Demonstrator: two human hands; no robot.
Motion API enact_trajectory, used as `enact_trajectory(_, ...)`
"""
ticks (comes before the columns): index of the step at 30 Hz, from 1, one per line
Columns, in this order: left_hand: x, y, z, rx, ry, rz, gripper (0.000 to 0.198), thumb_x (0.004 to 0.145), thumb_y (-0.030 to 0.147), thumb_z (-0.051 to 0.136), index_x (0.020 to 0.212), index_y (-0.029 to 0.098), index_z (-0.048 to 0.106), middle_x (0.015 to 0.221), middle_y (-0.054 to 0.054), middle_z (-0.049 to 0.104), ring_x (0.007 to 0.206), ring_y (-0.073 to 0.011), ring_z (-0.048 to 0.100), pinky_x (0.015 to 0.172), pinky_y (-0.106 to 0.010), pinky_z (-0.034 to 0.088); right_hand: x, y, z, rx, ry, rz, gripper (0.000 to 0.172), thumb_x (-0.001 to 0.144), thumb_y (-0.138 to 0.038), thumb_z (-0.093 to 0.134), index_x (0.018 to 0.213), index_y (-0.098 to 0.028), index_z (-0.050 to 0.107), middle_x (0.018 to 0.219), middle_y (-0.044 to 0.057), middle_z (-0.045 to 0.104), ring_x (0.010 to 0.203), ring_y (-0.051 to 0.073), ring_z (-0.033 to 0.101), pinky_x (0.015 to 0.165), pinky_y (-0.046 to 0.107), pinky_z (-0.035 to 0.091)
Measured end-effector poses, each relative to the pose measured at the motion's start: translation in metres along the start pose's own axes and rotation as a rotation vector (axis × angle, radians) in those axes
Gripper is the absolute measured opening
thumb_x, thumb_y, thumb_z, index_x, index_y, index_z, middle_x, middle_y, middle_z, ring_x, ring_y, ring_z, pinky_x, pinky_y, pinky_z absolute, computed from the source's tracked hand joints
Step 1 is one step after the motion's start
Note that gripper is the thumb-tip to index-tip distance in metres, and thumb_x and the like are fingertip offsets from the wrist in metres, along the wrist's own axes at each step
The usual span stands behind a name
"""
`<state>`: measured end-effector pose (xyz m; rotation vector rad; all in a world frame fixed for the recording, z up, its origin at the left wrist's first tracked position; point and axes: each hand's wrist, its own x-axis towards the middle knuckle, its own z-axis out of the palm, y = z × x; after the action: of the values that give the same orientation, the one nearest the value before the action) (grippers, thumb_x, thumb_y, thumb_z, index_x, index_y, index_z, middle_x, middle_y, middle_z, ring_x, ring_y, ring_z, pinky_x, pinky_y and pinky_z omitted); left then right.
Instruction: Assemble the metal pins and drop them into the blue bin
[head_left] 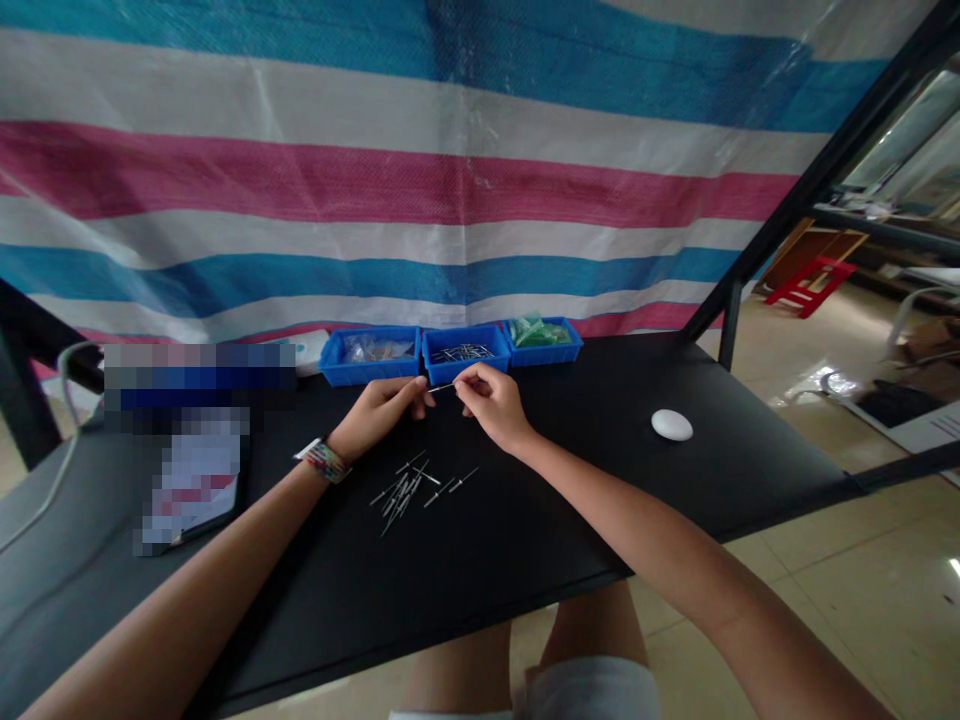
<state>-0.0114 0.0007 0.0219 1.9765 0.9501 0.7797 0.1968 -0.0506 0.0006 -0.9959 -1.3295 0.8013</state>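
Between my two hands a thin metal blind rivet [442, 387] is held almost level, just in front of the middle blue bin [459, 368]. My left hand [382, 408] pinches its left end, and my right hand [491, 400] has its right end between thumb and fingers. Nearer to me, a loose pile of similar rivets [405, 492] lies on the black table [525, 530], with a few spread to its right. More metal rivets [465, 352] fill the middle bin.
A blue bin [369, 372] with clear plastic bags stands on the left, another bin [545, 353] with green packets on the right. A white rounded object [672, 425] lies at the right. Blurred-out items [199, 470] are at the left. Striped sheeting [465, 180] hangs behind.
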Motion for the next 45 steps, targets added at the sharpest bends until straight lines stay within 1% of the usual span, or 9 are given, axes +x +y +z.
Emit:
enact_trajectory(3,0.000,-0.001,-0.001,-0.057,-0.013,-0.018,0.063,0.102,0.067,0.048,0.083,0.015,0.078,0.070,-0.006,0.072,0.068,-0.0187,0.064,0.071,-0.029,0.048,0.011,-0.002,-0.009,-0.041,0.173,-0.110,0.023,0.095,-0.044,0.067,0.091,-0.022,0.066,0.077,-0.002,0.063,0.055,0.011,0.059,0.052,0.023,0.049)
enact_trajectory(6,0.001,-0.003,-0.001,-0.088,-0.028,-0.017,0.062,0.101,0.067,0.050,0.081,0.015,0.078,0.070,-0.007,0.072,0.070,-0.0198,0.065,0.073,-0.031,0.048,0.028,-0.001,-0.025,-0.203,0.336,-0.192,0.030,0.100,-0.048,0.059,0.104,-0.021,0.073,0.085,0.003,0.070,0.063,0.014,0.060,0.059,0.027,0.052)
enact_trajectory(10,0.001,-0.004,0.000,-0.111,-0.015,-0.037,0.060,0.101,0.065,0.052,0.080,0.015,0.078,0.069,-0.007,0.071,0.070,-0.0197,0.065,0.072,-0.031,0.048,0.036,0.008,-0.041,-0.373,0.248,-0.167,0.038,0.100,-0.045,0.059,0.116,-0.018,0.080,0.073,0.003,0.069,0.062,0.017,0.057,0.064,0.032,0.050)
enact_trajectory(15,0.001,-0.003,-0.001,-0.126,-0.035,-0.026,0.059,0.101,0.064,0.052,0.079,0.015,0.078,0.070,-0.007,0.072,0.070,-0.0196,0.065,0.074,-0.031,0.049,0.022,0.006,-0.035,-0.354,0.148,-0.188,0.032,0.100,-0.038,0.057,0.104,-0.017,0.081,0.067,0.000,0.062,0.059,0.015,0.053,0.062,0.029,0.044)
enact_trajectory(19,0.001,-0.003,-0.001,-0.118,-0.039,-0.026,0.058,0.101,0.063,0.052,0.080,0.015,0.078,0.070,-0.007,0.072,0.071,-0.0199,0.065,0.075,-0.031,0.050,0.010,-0.006,-0.022,-0.308,-0.174,-0.132,0.019,0.094,-0.025,0.062,0.090,-0.018,0.079,0.067,-0.002,0.062,0.060,0.014,0.054,0.060,0.026,0.040)
enact_trajectory(22,0.001,-0.004,-0.001,-0.120,-0.021,-0.021,0.058,0.100,0.063,0.052,0.084,0.014,0.077,0.070,-0.006,0.071,0.070,-0.0196,0.064,0.075,-0.031,0.049,0.001,-0.012,-0.012,-0.326,-0.424,-0.192,0.011,0.088,-0.016,0.068,0.086,-0.017,0.079,0.076,-0.001,0.066,0.063,0.012,0.055,0.062,0.025,0.042)
enact_trajectory(26,0.000,-0.005,0.001,-0.148,0.010,-0.028,0.055,0.100,0.064,0.052,0.092,0.014,0.075,0.069,-0.004,0.067,0.068,-0.0190,0.063,0.071,-0.030,0.048,-0.012,-0.017,-0.001,-0.439,-0.605,-0.278,0.013,0.085,-0.014,0.075,0.095,-0.019,0.081,0.088,0.000,0.068,0.071,0.012,0.058,0.068,0.025,0.044)
enact_trajectory(37,-0.001,-0.001,0.002,-0.167,0.008,-0.033,0.055,0.099,0.065,0.052,0.090,0.015,0.072,0.070,-0.005,0.067,0.069,-0.0195,0.062,0.072,-0.031,0.050,-0.013,-0.012,0.003,-0.483,-0.662,-0.282,0.008,0.086,-0.011,0.076,0.087,-0.019,0.077,0.091,-0.001,0.067,0.075,0.011,0.060,0.072,0.023,0.043)
enact_trajectory(45,0.001,0.001,-0.001,-0.113,-0.013,-0.034,0.055,0.099,0.066,0.052,0.086,0.017,0.073,0.071,-0.004,0.069,0.071,-0.0202,0.063,0.073,-0.031,0.049,-0.011,-0.011,0.005,-0.495,-0.600,-0.242,0.007,0.088,-0.014,0.071,0.086,-0.019,0.066,0.095,-0.001,0.064,0.074,0.011,0.056,0.070,0.024,0.041)
